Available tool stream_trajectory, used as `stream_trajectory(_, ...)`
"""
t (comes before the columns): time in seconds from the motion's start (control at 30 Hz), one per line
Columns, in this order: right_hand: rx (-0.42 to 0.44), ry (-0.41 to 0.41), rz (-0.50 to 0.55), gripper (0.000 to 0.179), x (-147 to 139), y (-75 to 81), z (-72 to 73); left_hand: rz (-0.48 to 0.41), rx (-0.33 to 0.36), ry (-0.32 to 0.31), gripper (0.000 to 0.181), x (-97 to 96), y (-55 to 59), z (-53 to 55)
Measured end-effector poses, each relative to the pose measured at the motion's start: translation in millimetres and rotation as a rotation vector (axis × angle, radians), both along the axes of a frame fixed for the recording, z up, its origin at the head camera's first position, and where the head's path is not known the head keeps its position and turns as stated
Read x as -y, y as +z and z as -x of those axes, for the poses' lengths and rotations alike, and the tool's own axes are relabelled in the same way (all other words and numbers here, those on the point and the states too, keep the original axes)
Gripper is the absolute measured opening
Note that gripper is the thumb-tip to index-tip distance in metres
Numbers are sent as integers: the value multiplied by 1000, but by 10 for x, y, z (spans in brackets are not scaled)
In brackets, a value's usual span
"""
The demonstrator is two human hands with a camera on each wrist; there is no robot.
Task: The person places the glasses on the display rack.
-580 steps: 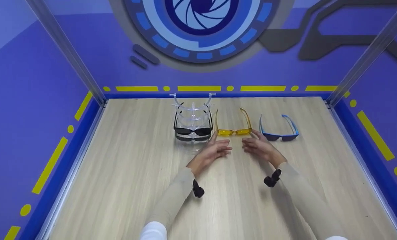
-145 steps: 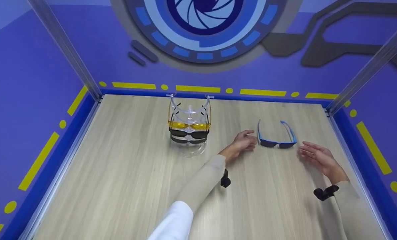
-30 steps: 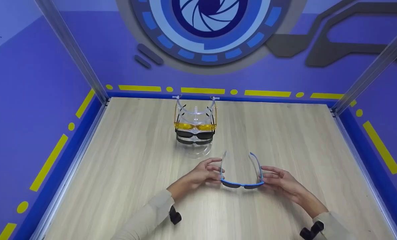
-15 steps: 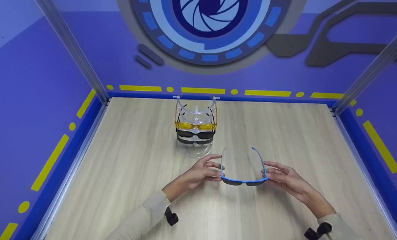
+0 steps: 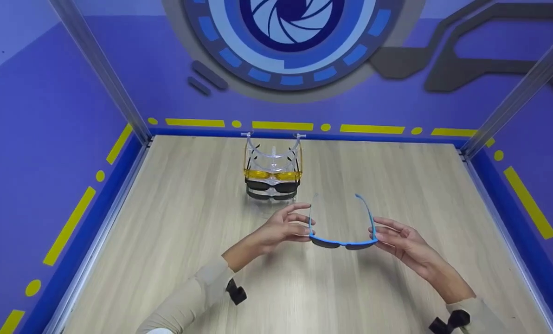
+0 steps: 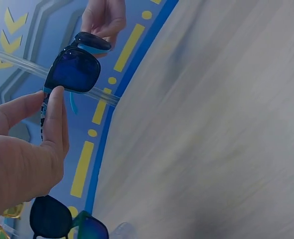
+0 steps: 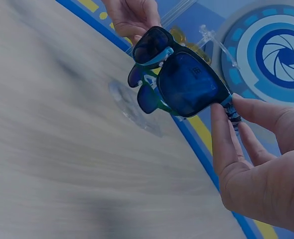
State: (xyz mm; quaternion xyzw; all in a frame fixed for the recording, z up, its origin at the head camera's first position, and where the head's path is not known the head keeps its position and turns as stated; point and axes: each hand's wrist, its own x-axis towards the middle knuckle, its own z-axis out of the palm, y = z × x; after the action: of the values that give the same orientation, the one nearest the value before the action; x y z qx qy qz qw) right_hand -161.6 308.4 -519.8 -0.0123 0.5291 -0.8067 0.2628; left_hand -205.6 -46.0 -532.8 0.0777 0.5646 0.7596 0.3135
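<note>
Blue-framed sunglasses [image 5: 343, 244] with dark lenses hang above the table, temples unfolded and pointing away from me. My left hand [image 5: 276, 232] pinches their left temple close to the hinge, and my right hand [image 5: 408, 246] pinches the right one. Both wrist views show thumb and fingers on either side of a temple, with the lenses [image 7: 189, 84] between the hands. Just beyond my left hand stands a clear display stand [image 5: 273, 157]. It bears yellow glasses [image 5: 273, 175] above black sunglasses [image 5: 272, 186], with another dark pair [image 5: 271, 195] lowest.
The wooden tabletop [image 5: 188, 208] reaches to a blue printed back wall [image 5: 350, 104] with yellow dashes. Side walls and metal posts [image 5: 101, 74] enclose it left and right. The stand's clear round base [image 7: 132, 107] shows in the right wrist view.
Earlier the blue sunglasses lay at the right and the yellow pair went onto the stand. Over the last second both hands have raised the blue sunglasses and moved them slightly away from me and rightward.
</note>
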Motion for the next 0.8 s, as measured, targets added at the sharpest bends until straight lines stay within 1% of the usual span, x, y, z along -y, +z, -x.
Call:
stream_trajectory(0.13,2,-18,36,39,17,50,-1,3,-22,-3,73,12,80,21)
stream_trajectory(0.27,2,-35,61,38,48,82,1,-6,-49,6,73,26,132,49)
stream_trajectory(0.4,-2,-38,97,37,82,100,8,-8,-51,11,71,50,181,73)
stream_trajectory(0.53,-25,-33,140,37,107,121,12,2,-52,10,68,77,222,79)
stream_trajectory(0.67,-48,-19,179,39,125,148,19,0,-67,14,65,104,246,78)
stream_trajectory(0.8,-61,-21,184,40,126,175,22,-12,-81,12,64,114,273,82)
